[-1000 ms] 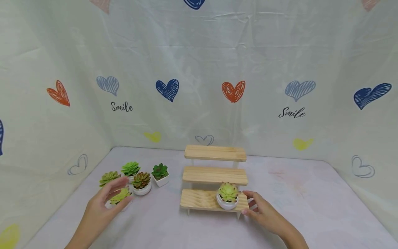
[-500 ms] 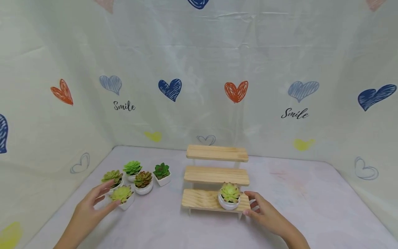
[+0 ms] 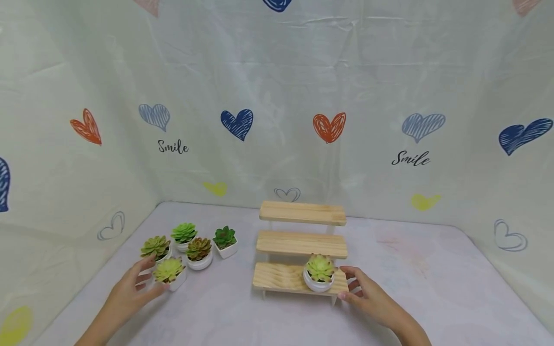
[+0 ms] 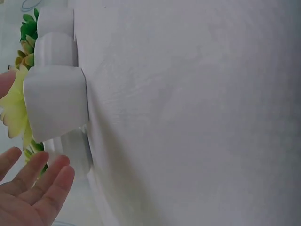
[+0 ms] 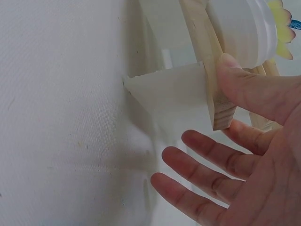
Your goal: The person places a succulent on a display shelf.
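My left hand (image 3: 132,288) is spread around a yellow-green potted succulent (image 3: 170,270), thumb on the near side and fingers on the far side. In the left wrist view its square white pot (image 4: 56,101) stands on the table, with a gap between it and the fingers (image 4: 56,183). My right hand (image 3: 368,300) holds the right end of a three-tier wooden display shelf (image 3: 277,276), thumb (image 5: 230,75) on the lowest board's edge and index finger behind; the other fingers are loose. A pale succulent with pinkish tips in a round white pot (image 3: 318,284) sits on the lowest board.
Behind the left hand stand several more potted succulents: an olive-green one (image 3: 157,246), a bright green one (image 3: 183,232), a brownish one (image 3: 199,249) and a dark green one (image 3: 225,237). A white cloth with printed hearts (image 3: 277,96) hangs round the table (image 3: 242,317).
My left hand has moved left and down, from over the yellow-green succulent to around its pot. The right hand stays at the shelf's end. The head view shifted slightly.
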`<control>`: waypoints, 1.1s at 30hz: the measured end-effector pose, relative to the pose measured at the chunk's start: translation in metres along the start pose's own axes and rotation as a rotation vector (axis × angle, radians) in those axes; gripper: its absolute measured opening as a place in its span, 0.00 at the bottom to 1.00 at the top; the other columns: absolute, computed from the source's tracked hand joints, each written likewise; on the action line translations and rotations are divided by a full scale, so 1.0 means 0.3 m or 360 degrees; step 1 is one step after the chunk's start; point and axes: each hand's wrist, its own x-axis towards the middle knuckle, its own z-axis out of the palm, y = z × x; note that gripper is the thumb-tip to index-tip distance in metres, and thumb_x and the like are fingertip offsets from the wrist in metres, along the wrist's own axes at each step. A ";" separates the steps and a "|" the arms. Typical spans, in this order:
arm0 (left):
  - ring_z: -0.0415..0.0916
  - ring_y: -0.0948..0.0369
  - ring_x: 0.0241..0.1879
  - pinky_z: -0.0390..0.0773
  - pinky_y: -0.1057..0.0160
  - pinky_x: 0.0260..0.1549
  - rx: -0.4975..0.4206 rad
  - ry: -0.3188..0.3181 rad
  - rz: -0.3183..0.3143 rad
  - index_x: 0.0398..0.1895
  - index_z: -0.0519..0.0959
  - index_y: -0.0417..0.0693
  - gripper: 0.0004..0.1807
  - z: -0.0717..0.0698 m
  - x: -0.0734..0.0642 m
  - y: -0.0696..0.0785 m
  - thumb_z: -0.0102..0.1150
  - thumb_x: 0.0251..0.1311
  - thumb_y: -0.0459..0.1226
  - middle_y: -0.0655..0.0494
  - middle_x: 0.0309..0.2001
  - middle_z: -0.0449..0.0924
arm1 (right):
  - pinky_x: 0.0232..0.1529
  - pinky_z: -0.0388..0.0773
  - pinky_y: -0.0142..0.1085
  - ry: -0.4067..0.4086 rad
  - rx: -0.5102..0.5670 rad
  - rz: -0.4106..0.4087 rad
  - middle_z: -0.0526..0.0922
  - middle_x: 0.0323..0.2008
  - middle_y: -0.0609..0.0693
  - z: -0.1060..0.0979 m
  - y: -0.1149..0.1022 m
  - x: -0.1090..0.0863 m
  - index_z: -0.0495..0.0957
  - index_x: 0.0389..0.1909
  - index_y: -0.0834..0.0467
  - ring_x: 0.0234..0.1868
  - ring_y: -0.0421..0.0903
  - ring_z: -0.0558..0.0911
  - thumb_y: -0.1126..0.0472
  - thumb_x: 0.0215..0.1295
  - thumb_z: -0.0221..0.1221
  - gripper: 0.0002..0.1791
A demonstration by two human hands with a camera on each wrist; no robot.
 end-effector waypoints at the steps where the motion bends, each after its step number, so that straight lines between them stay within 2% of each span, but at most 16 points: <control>1: 0.67 0.35 0.55 0.74 0.44 0.49 -0.0012 -0.0011 -0.0018 0.67 0.52 0.32 0.47 0.001 0.002 -0.003 0.66 0.53 0.45 0.27 0.59 0.63 | 0.38 0.74 0.29 -0.0004 0.0007 -0.0001 0.68 0.54 0.63 0.000 0.000 0.000 0.57 0.64 0.68 0.46 0.47 0.73 0.52 0.63 0.57 0.35; 8: 0.69 0.37 0.55 0.78 0.51 0.46 -0.0078 -0.0087 -0.0150 0.67 0.53 0.35 0.45 0.003 0.019 -0.012 0.65 0.54 0.46 0.28 0.59 0.64 | 0.38 0.74 0.29 0.0007 0.0016 -0.0010 0.69 0.54 0.62 0.002 0.003 0.002 0.58 0.63 0.67 0.44 0.44 0.74 0.52 0.63 0.58 0.35; 13: 0.73 0.41 0.52 0.80 0.55 0.42 -0.0078 -0.0104 -0.0173 0.65 0.56 0.34 0.42 0.005 0.029 -0.009 0.64 0.55 0.45 0.28 0.57 0.66 | 0.38 0.75 0.29 0.0005 0.0023 -0.0019 0.68 0.53 0.62 0.002 0.007 0.002 0.58 0.63 0.66 0.43 0.41 0.74 0.52 0.63 0.58 0.34; 20: 0.74 0.42 0.49 0.78 0.51 0.44 0.0006 -0.0144 -0.0191 0.64 0.57 0.31 0.44 0.013 0.040 -0.018 0.65 0.53 0.48 0.29 0.56 0.66 | 0.38 0.75 0.30 0.0005 0.0019 -0.0025 0.68 0.53 0.62 0.002 0.008 -0.001 0.57 0.64 0.67 0.43 0.41 0.74 0.52 0.63 0.57 0.35; 25: 0.75 0.43 0.49 0.78 0.51 0.44 0.0043 -0.0145 -0.0192 0.65 0.56 0.29 0.45 0.015 0.038 -0.009 0.64 0.54 0.49 0.28 0.57 0.66 | 0.38 0.75 0.30 0.0011 0.0001 -0.0035 0.69 0.52 0.61 0.001 0.010 -0.002 0.58 0.63 0.67 0.43 0.40 0.74 0.52 0.63 0.57 0.34; 33: 0.76 0.45 0.47 0.79 0.53 0.43 0.0077 -0.0119 -0.0203 0.64 0.58 0.28 0.44 0.015 0.038 0.007 0.64 0.53 0.49 0.29 0.54 0.70 | 0.38 0.75 0.30 0.0010 -0.0012 -0.0041 0.69 0.51 0.61 -0.001 0.012 0.000 0.57 0.63 0.66 0.43 0.41 0.74 0.52 0.64 0.57 0.34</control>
